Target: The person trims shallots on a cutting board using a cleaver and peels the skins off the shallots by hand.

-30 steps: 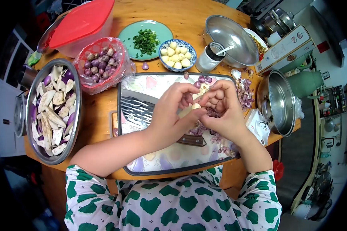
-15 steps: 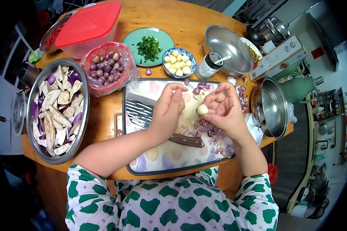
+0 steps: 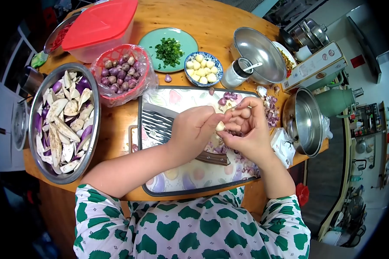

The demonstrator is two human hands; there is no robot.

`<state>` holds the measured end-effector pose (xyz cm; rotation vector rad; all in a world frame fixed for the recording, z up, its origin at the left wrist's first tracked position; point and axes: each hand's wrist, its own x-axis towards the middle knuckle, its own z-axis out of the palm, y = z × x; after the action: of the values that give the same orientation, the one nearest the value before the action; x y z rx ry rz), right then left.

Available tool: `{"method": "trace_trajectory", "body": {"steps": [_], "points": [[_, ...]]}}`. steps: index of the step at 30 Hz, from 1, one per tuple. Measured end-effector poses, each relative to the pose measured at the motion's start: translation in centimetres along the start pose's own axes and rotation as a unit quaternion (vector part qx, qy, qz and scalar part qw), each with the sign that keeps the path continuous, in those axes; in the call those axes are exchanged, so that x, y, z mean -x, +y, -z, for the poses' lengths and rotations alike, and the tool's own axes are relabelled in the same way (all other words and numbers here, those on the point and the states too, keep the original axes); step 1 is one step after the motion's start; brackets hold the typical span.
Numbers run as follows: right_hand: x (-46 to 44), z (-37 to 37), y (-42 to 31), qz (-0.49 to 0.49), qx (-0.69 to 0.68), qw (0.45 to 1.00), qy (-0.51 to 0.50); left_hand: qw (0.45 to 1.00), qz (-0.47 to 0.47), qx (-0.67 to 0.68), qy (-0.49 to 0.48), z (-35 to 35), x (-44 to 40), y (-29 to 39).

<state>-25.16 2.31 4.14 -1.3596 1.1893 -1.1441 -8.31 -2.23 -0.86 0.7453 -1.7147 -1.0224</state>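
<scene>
Between the fingers of my right hand (image 3: 245,129) is a small pale peeled clove (image 3: 220,126). My left hand (image 3: 196,129) is closed, its thumb and fingertip pinched against the clove's upper side; whether it grips anything else is hidden. Both hands are above the patterned cutting board (image 3: 168,183). A cleaver with dark slots in its blade (image 3: 157,125) lies on the board, its brown handle (image 3: 216,158) below my hands. Purple skins (image 3: 245,166) are scattered at the board's right, and a few purple shallots (image 3: 228,97) lie near its top edge.
A steel bowl of cut eggplant (image 3: 67,129) stands left, beside a red basket of shallots (image 3: 121,75). Behind the board are a green plate (image 3: 188,41), a blue-patterned bowl of peeled cloves (image 3: 203,71), a jar (image 3: 235,75) and a colander (image 3: 261,52). A steel pan (image 3: 304,123) sits right.
My left hand has moved right and down from its place apart, and now meets my right hand at the clove. The clove has shifted slightly left with my right hand.
</scene>
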Motion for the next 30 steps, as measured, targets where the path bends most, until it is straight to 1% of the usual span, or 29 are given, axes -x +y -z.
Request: {"method": "trace_trajectory", "body": {"steps": [1, 4, 7, 9, 10, 12, 13, 14, 16, 17, 20, 21, 24, 25, 28, 29, 30], "points": [[0.0, 0.1, 0.1, -0.006, -0.018, 1.0, -0.004, 1.0, -0.006, -0.013, 0.002, -0.1, 0.0, 0.0], [0.2, 0.3, 0.3, -0.025, -0.075, 0.997, -0.017, 0.995, 0.082, 0.059, -0.003, -0.5, 0.5, -0.2], [0.4, 0.8, 0.3, -0.038, -0.125, 0.991, -0.027, 0.976, 0.135, 0.172, 0.022, -1.1, 0.4, -1.9], [0.4, 0.9, 0.3, -0.03, -0.138, 0.99, -0.025, 0.959, 0.169, 0.226, -0.004, -1.1, 0.7, -2.7], [0.2, 1.0, 0.2, -0.018, -0.101, 0.995, -0.007, 0.95, 0.184, 0.252, -0.017, -1.0, 0.7, -2.8], [-0.9, 1.2, -0.1, 0.008, -0.029, 0.999, 0.028, 0.95, 0.196, 0.241, -0.019, -1.0, 0.6, -1.4], [-1.9, 1.0, -0.5, 0.036, 0.035, 0.998, 0.041, 0.951, 0.203, 0.235, -0.019, -1.0, 0.5, -0.7], [-3.0, 0.8, -0.5, 0.078, 0.112, 0.988, 0.074, 0.956, 0.2, 0.214, -0.029, -1.0, 0.3, -0.7], [-5.3, 0.9, -1.0, 0.099, 0.217, 0.967, 0.089, 0.964, 0.196, 0.171, -0.048, -0.8, 0.2, -0.7], [-6.4, 0.7, -1.2, 0.116, 0.262, 0.954, 0.089, 0.959, 0.198, 0.194, -0.057, -0.8, 0.3, -1.0], [-9.1, 0.4, -0.6, 0.102, 0.376, 0.919, 0.059, 0.987, 0.1, 0.103, -0.073, -0.9, 0.5, -2.1], [-9.5, 0.3, -0.4, 0.083, 0.369, 0.924, 0.052, 0.979, 0.153, 0.118, -0.071, -0.6, 0.4, -1.1], [-11.1, 0.9, 1.1, 0.149, 0.424, 0.892, 0.04, 0.982, 0.136, 0.082, -0.098, -0.2, 0.3, -0.7], [-11.1, 0.6, 0.9, 0.135, 0.41, 0.9, 0.052, 0.985, 0.128, 0.069, -0.093, -0.3, 0.2, -0.8], [-9.7, -0.4, -1.6, 0.028, 0.348, 0.935, 0.059, 0.983, 0.159, 0.047, -0.074, -0.1, 0.3, -1.1], [-9.3, 0.2, -1.9, 0.047, 0.402, 0.913, 0.059, 0.986, 0.148, 0.055, -0.061, -0.2, 0.3, -1.4], [-8.7, 0.5, -2.3, 0.049, 0.395, 0.915, 0.058, 0.985, 0.155, 0.051, -0.053, -0.1, 0.2, -1.2]]}}
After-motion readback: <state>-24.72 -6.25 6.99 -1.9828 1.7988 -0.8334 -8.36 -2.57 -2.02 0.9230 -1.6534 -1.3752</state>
